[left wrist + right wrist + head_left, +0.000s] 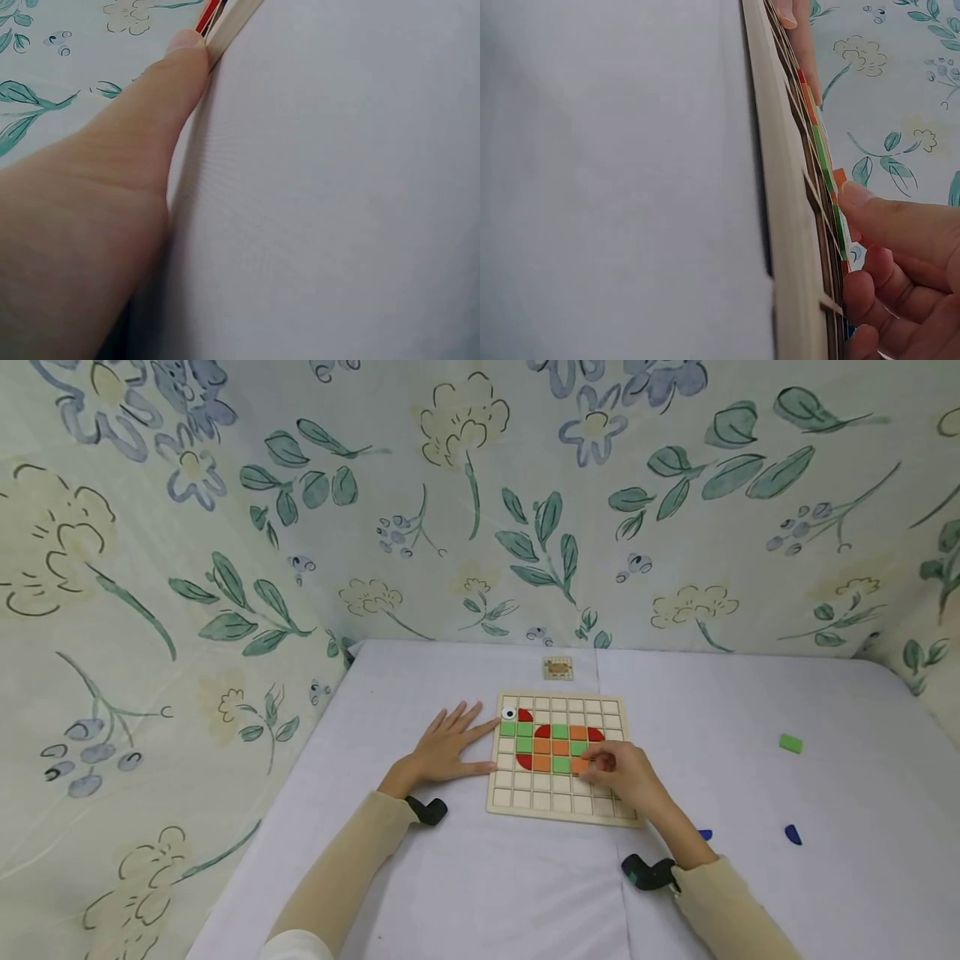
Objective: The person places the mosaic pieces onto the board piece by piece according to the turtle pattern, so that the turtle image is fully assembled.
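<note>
A square wooden grid board (525, 797) lies on the white cloth, with red, green and orange tiles set in its cells and a round eye piece (509, 713) at its upper left. My left hand (444, 750) lies with fingers spread, thumb and a fingertip touching the board's left edge. Over the board's right part, my right hand (626, 772) pinches an orange tile (840, 177) between thumb and fingers, just above the green tiles. The fingers partly hide that tile and the cells beneath.
A small picture card (557, 668) lies behind the board. To the right are a loose green tile (791, 743) and a blue rounded piece (793, 834). Another blue piece (705, 834) is partly hidden by the right wrist. Floral fabric (465, 527) hangs behind the table.
</note>
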The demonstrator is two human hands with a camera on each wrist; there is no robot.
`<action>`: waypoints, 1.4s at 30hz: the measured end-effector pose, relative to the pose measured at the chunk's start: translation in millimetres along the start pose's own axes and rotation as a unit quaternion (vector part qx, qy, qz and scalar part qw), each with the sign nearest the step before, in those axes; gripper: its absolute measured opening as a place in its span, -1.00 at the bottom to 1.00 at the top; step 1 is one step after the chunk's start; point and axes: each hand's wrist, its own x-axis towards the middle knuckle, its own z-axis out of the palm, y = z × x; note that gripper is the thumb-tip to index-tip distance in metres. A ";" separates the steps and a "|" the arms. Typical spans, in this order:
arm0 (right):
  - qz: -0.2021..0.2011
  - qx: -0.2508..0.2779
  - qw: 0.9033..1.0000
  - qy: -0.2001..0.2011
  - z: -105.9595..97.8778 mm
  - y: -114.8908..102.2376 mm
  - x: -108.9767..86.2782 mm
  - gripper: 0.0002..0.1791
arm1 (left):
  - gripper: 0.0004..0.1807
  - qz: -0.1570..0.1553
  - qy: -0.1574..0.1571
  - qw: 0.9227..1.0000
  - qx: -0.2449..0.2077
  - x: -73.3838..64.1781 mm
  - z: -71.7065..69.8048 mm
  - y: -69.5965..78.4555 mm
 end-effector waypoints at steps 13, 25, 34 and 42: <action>0.006 -0.005 1.000 0.008 2.9 3.2 5.5 -0.77 | -0.03 -0.005 -0.002 1.000 0.000 -0.3 -0.8 0.0; 0.015 0.005 1.000 -0.001 1.0 8.6 6.8 -0.75 | -0.04 -0.008 -0.007 1.000 -0.001 -1.2 -0.3 2.3; 0.031 0.020 0.999 -0.005 -3.4 9.5 7.6 -0.75 | -0.04 -0.008 -0.005 1.000 0.008 0.5 0.6 1.8; 0.060 0.048 0.997 0.003 -18.7 7.3 5.1 -0.70 | -0.04 -0.010 -0.005 1.000 0.006 0.7 0.9 1.3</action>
